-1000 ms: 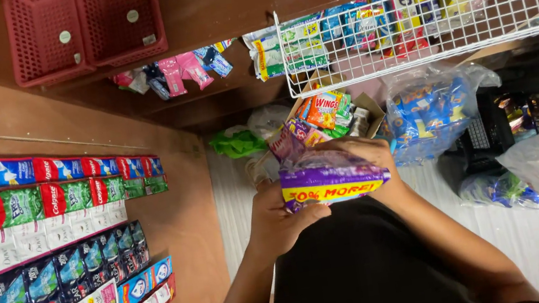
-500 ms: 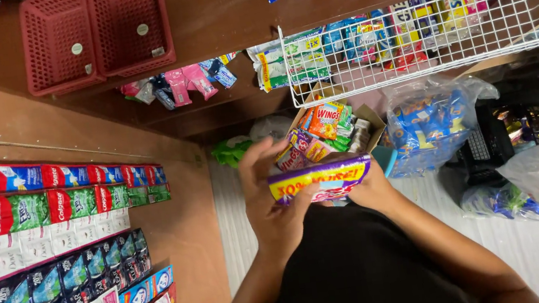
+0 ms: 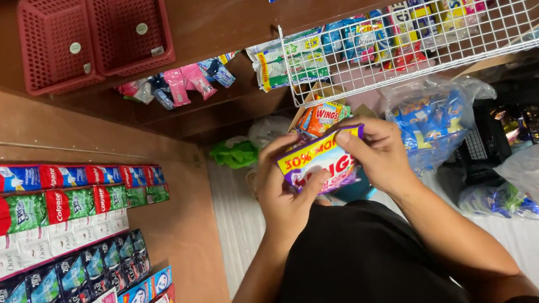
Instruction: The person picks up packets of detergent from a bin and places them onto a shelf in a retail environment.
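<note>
Hands, left (image 3: 282, 188) and right (image 3: 379, 154), both pinched closed on a purple sachet (image 3: 320, 162).

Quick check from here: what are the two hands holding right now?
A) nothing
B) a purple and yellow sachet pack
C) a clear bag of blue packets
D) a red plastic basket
B: the left hand and right hand both grip the purple and yellow sachet pack between them, in front of the white wire basket.
</note>
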